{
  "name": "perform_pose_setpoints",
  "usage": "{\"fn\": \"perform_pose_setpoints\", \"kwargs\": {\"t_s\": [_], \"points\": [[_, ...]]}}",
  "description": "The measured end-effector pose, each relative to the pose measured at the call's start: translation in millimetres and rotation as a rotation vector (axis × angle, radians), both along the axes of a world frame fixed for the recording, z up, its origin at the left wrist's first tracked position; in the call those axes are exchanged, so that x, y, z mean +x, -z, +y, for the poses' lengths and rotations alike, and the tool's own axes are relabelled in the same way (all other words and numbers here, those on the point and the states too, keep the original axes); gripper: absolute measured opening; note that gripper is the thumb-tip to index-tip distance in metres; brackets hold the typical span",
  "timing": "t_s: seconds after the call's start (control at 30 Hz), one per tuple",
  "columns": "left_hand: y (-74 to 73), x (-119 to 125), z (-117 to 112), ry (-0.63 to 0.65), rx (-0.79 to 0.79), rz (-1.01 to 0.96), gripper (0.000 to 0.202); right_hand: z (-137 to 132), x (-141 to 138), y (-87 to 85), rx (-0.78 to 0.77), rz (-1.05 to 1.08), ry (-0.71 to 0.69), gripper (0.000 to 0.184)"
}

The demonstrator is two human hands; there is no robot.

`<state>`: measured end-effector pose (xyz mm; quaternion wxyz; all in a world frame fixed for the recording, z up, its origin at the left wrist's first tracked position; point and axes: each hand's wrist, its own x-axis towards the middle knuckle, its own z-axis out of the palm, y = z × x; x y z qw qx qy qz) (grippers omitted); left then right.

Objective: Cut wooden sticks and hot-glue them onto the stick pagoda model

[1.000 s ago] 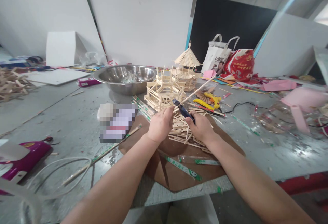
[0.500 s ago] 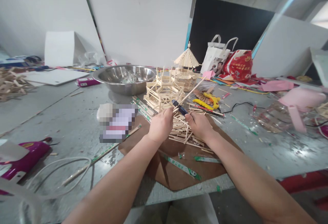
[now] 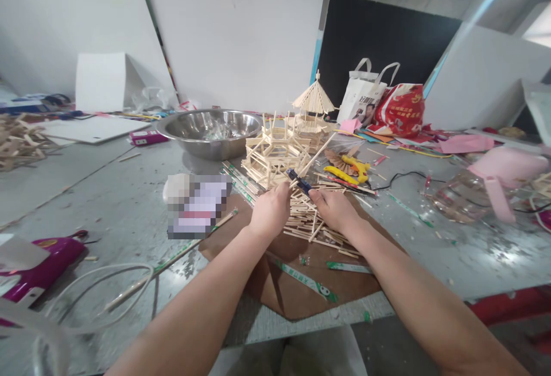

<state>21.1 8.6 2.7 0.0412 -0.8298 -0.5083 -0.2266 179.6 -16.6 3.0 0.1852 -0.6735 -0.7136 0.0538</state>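
Note:
My left hand (image 3: 270, 210) is closed around the lower end of a bamboo chopstick (image 3: 317, 155), which slants up to the right. My right hand (image 3: 333, 209) grips a small dark-blue hand tool (image 3: 299, 181). The tool's head meets the chopstick just beyond my left fingers; its exact kind is unclear. Below both hands lies a heap of short stick pieces (image 3: 307, 215) on a brown sheet (image 3: 258, 272). Right behind them stands an open lattice model made of sticks (image 3: 275, 155), and further back a model with a pointed roof (image 3: 314, 97).
A steel basin (image 3: 209, 143) stands behind on the left. Yellow-handled tools (image 3: 346, 172) lie to the right, with a pink-lidded jug (image 3: 482, 183) beyond. A blurred-out phone (image 3: 200, 206) and a purple device (image 3: 47, 264) with a cable are on the left. Green wrappers (image 3: 301, 278) lie in front.
The chopstick has slid slightly down and to the left, its far tip lower now. The tool and my right hand have shifted a little left with it.

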Motion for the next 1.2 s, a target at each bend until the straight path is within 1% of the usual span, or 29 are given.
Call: {"fn": "perform_pose_setpoints", "kwargs": {"t_s": [0.17, 0.27, 0.57, 0.67, 0.8, 0.9, 1.07, 1.13, 1.2], "points": [[2.2, 0.4, 1.2, -0.019, -0.041, 0.009, 0.013, 0.7, 0.9, 0.1, -0.026, 0.014, -0.019, 0.067], [2.9, 0.5, 1.5, -0.023, -0.049, 0.004, 0.014, 2.1, 0.6, 0.3, -0.028, 0.009, -0.016, 0.068], [-2.3, 0.7, 0.1, -0.042, -0.077, 0.031, 0.017, 2.5, 0.0, -0.2, -0.049, -0.034, 0.02, 0.072], [-3.2, 0.4, 0.0, -0.054, -0.078, 0.025, 0.021, 2.5, 0.6, 0.2, -0.108, -0.05, 0.039, 0.076], [-2.6, -0.4, 0.9, -0.091, -0.078, 0.011, 0.027, 5.2, 0.5, 3.0, -0.201, -0.133, 0.079, 0.078], [-1.2, -0.9, 1.5, -0.098, -0.061, -0.01, 0.028, 6.3, 0.5, 4.6, -0.176, -0.176, 0.071, 0.075], [1.2, -1.1, 1.8, -0.087, -0.061, -0.074, 0.028, 3.6, -3.1, 7.1, -0.13, -0.205, 0.017, 0.067], [1.9, -1.5, 2.7, -0.078, -0.075, -0.14, 0.027, 2.0, -6.8, 8.4, -0.093, -0.207, -0.015, 0.064], [1.9, -2.0, 4.3, -0.056, -0.122, -0.289, 0.025, 0.8, -9.5, 8.7, -0.054, -0.212, -0.06, 0.059]]}}
